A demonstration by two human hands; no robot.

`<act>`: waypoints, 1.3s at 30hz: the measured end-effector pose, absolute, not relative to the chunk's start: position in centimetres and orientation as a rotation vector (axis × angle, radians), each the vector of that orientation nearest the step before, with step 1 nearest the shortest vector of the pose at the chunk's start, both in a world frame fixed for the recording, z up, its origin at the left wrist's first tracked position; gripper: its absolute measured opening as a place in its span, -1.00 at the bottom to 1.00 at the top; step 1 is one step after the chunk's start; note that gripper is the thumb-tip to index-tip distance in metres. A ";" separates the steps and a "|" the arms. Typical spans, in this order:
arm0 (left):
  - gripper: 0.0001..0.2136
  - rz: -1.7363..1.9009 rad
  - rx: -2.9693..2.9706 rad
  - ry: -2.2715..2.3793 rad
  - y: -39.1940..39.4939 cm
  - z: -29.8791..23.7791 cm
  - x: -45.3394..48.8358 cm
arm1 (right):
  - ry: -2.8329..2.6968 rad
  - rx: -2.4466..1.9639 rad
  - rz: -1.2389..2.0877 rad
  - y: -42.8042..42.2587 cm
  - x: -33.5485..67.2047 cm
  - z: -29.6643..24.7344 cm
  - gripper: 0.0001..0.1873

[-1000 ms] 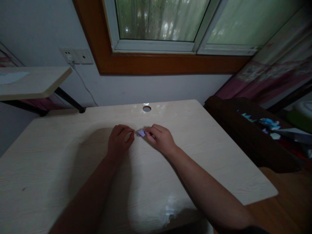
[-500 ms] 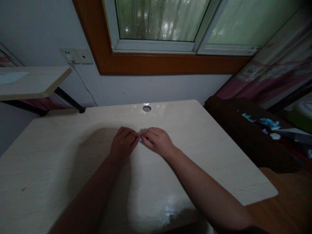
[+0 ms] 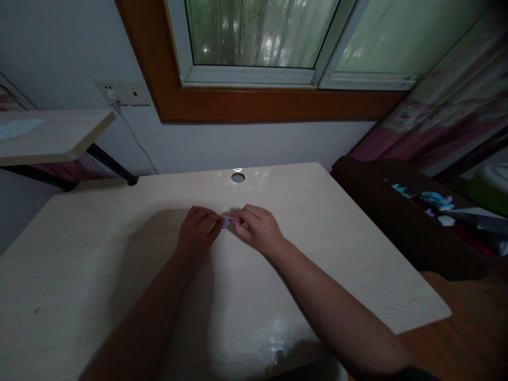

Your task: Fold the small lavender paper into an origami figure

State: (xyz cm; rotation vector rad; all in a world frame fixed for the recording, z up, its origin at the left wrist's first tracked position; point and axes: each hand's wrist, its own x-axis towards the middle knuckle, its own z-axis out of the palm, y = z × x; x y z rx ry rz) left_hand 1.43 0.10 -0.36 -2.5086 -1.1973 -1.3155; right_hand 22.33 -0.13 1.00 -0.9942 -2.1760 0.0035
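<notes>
Although the light reaching my head camera is dim, I can make out a small lilac piece point(image 3: 226, 223) between the left hand point(image 3: 196, 233) and the right hand point(image 3: 260, 227), over the middle of the pale desk point(image 3: 325, 259); I cannot tell whether it touches the top. On its left end I have the left thumb and forefinger pinched together, gripping it. From the other side, the right fingers are curled with their tips at the piece's right edge, but whether they grip or merely touch it I cannot tell from here. Beyond the hands I see a round hole point(image 3: 238, 178) near the desk's far edge, and at the left a raised shelf point(image 3: 59, 140) on black legs, bearing a pale sheet point(image 3: 19, 128). A white cable point(image 3: 137, 142) hangs from a wall socket point(image 3: 107, 94). At the top of my view is a window point(image 3: 257, 34) in a brown wooden frame point(image 3: 273, 106), with a curtain point(image 3: 420, 111) on the right
</notes>
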 end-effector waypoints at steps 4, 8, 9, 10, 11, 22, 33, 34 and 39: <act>-0.96 -1.308 -2.545 -1.186 -0.2 -0.3 1.6 | -2.239 -0.959 -0.019 -0.2 22.2 0.9 -0.79; -0.98 -1.356 -2.530 -1.199 -0.2 -0.2 1.8 | -2.248 -0.952 -0.046 -0.1 22.3 0.7 -0.78; -0.98 -1.387 -2.513 -1.214 -0.2 -0.1 1.8 | -2.247 -0.953 -0.048 -0.1 22.3 0.6 -0.78; -0.98 -1.431 -2.488 -1.245 -0.2 0.0 1.8 | -2.243 -0.957 -0.049 -0.1 22.4 0.6 -0.78; -0.98 -1.486 -2.457 -1.291 -0.2 0.1 1.7 | -2.237 -0.963 -0.052 -0.1 22.4 0.5 -0.77; -0.74 -2.314 -2.741 -1.836 -0.2 -0.6 1.9 | -2.216 -0.910 0.000 -0.3 22.8 0.4 -0.76; -0.62 -2.620 -2.827 -1.797 0.1 -0.4 1.8 | -2.195 -0.829 0.063 -0.1 22.7 0.2 -0.75; -0.62 -2.635 -2.813 -1.815 0.2 -0.5 1.8 | -2.197 -0.823 0.074 -0.1 22.6 0.2 -0.75; -0.64 -2.665 -2.678 -1.878 0.3 -0.8 1.9 | -2.122 -0.852 0.241 -0.2 22.3 0.6 -0.72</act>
